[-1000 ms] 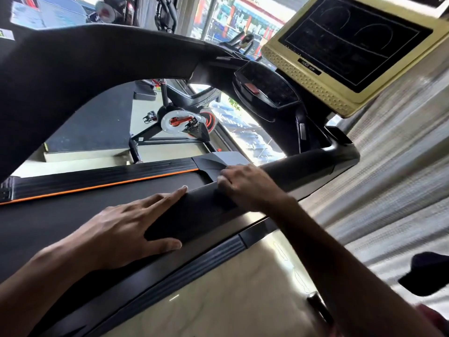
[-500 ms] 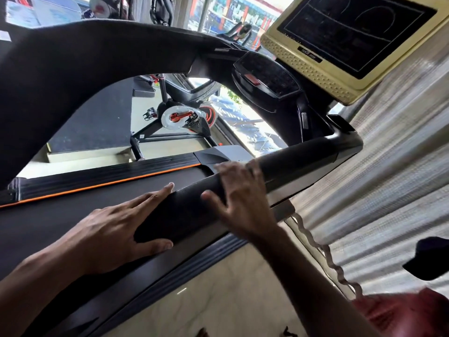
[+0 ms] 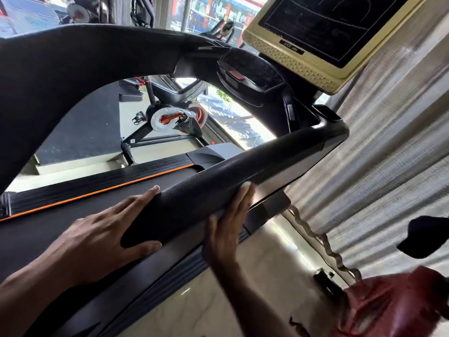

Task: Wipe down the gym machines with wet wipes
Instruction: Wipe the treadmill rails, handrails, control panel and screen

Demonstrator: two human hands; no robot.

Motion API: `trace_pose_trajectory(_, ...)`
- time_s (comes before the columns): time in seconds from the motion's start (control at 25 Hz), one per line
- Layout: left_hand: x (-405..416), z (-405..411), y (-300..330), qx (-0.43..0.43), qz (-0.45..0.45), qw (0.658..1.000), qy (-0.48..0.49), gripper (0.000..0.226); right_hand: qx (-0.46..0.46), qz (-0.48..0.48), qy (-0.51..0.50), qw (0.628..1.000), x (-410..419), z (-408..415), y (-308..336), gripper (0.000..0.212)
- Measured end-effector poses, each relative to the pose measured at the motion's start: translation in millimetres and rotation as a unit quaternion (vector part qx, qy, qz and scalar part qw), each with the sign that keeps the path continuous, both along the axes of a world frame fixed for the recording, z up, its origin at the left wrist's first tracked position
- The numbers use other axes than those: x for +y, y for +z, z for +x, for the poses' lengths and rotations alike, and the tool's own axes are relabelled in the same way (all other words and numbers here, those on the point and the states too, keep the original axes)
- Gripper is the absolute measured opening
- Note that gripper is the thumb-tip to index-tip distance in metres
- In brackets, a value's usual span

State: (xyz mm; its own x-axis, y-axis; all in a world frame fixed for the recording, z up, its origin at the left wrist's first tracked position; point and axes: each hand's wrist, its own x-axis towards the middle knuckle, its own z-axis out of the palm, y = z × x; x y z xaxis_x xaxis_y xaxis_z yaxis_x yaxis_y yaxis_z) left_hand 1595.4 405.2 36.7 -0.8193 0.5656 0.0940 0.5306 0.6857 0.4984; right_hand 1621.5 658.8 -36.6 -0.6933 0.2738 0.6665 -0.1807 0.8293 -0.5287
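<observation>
- At the far left we see the treadmill belt [image 3: 48,229], dark and flat, with an orange stripe [image 3: 97,194] along its far edge and a ribbed black side rail [image 3: 85,184] beyond that.
- Our left hand [image 3: 97,242] lies across the near end of the padded handrail [image 3: 243,171], fingers straight along its inner face and thumb stretched along the lower side; it presses flat and clenches nothing.
- Above, the other handrail [image 3: 73,74] arches over an opening through which an exercise bike [image 3: 175,117] stands on the gym floor, well apart from us.
- Our right hand [image 3: 228,229] comes up from below the padded handrail, fingers straight, pressing a white wet wipe [image 3: 246,188] against the rail's outer lower edge, where padding meets a silver strip [image 3: 279,176].
- Beyond the wipe the handrail runs bare up to the console [image 3: 252,71].
- A gold-framed screen [image 3: 323,32] sits above the console.
- Pale polished floor [image 3: 194,307] fills the narrow gap between the treadmill and a rippled metal shutter [image 3: 388,142] on the right.
- A red garment [image 3: 393,305] blurs at bottom right.
</observation>
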Motion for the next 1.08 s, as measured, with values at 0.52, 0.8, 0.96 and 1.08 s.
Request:
trace_pose_trajectory(0.52, -1, 43, -36, 0.132, 0.022, 0.967, 0.217, 0.091, -0.128, 0.247, -0.011, 0.961, 49, -59, 104, 0.078)
trace_pose_trajectory(0.8, -13, 44, -57, 0.173, 0.075, 0.961, 0.201, 0.087, -0.038, 0.353, 0.153, 0.922, 62, -5, 70, 0.070)
trace_pose_trajectory(0.96, -35, 60, -88, 0.134, 0.164, 0.948, 0.236, 0.109, -0.166, 0.314, 0.035, 0.934, 58, -49, 113, 0.088)
trace_pose_trajectory(1.08, -58, 65, -107, 0.083, 0.167, 0.951, 0.245, 0.114, -0.254, 0.406, 0.046, 0.876, 2, -63, 128, 0.100)
